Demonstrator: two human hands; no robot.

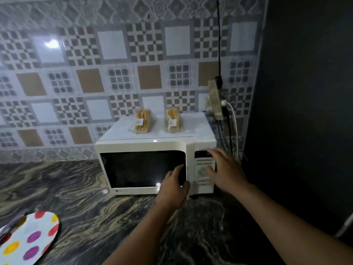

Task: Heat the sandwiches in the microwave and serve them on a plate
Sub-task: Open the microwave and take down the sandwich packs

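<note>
A white microwave [145, 145] stands on the dark marbled counter with its door closed. Two wrapped sandwiches rest on its top: one sandwich [142, 121] on the left, the other sandwich [172, 119] on the right. My left hand [172, 185] lies on the right edge of the dark door glass, fingers curled around that edge. My right hand [223, 170] is spread over the control panel [202, 172], fingers apart, holding nothing. A white plate [28, 238] with coloured dots sits at the near left of the counter.
The marbled counter [86, 197] stretches between plate and microwave. A patterned tile wall rises behind. A power strip [214, 98] with cables hangs right of the microwave. A dark tall surface [305, 111] fills the right side.
</note>
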